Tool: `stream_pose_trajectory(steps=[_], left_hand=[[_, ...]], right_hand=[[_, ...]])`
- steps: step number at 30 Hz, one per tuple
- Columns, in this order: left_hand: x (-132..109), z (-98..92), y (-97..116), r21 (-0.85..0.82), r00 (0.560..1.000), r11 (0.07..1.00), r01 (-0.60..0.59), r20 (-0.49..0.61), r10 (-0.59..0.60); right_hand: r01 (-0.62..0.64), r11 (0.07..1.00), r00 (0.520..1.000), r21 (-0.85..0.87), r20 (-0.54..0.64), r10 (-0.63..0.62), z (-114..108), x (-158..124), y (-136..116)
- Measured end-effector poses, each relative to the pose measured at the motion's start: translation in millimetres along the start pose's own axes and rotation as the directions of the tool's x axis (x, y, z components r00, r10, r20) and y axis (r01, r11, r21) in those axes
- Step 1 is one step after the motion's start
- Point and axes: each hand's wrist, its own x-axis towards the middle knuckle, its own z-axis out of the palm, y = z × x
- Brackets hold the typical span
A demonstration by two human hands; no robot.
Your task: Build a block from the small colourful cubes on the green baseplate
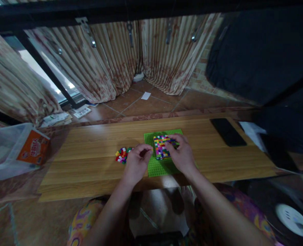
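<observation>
A square block of small multicoloured toy bricks (159,147) stands on a green studded baseplate (159,169), on a wooden table. My right hand (182,155) lies over the block's right side, its thumb on the top and its fingers curled at the far right edge. Just left of the block, my left hand (138,160) is closed in a pinch, with a tiny yellow brick (151,149) at the fingertips. A pile of loose bricks (121,155) in mixed colours lies beside my left hand, which partly hides it.
To the right on the wooden table (90,171) lies a black phone (228,132). A clear plastic bin (9,150) with an orange label stands off the left end. Striped curtains (164,54) hang beyond, and a white paper (146,95) lies on the tiled floor.
</observation>
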Motion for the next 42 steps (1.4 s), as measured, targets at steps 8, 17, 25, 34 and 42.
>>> stream_pose_trajectory(steps=[8, 17, 25, 34, 42], left_hand=[[-1.0, 22.0, -6.1, -0.290, 0.993, 0.954, 0.079, -0.058, -0.100], [1.6, 29.0, -7.5, -0.315, 0.992, 0.946, 0.069, -0.075, -0.098], [1.3, 30.8, -9.4, -0.313, 0.994, 0.949, 0.048, -0.083, -0.078], [0.1, 31.2, -11.0, -0.327, 0.992, 0.943, 0.067, -0.079, -0.098], [2.0, 30.9, -8.3, -0.353, 0.990, 0.932, 0.087, -0.072, -0.120]], right_hand=[[0.007, 1.000, 1.000, 0.011, -0.001, -0.007, -0.2, 0.1, 1.1], [0.009, 1.000, 1.000, 0.012, 0.024, -0.010, -1.3, -1.2, -2.0], [0.034, 0.996, 0.995, -0.078, 0.095, -0.027, 1.9, -7.8, -6.1], [0.004, 0.998, 0.998, -0.055, 0.070, -0.001, 5.6, -7.9, -6.8], [-0.032, 0.998, 0.996, -0.046, 0.085, 0.036, 5.2, -6.3, -8.3]])
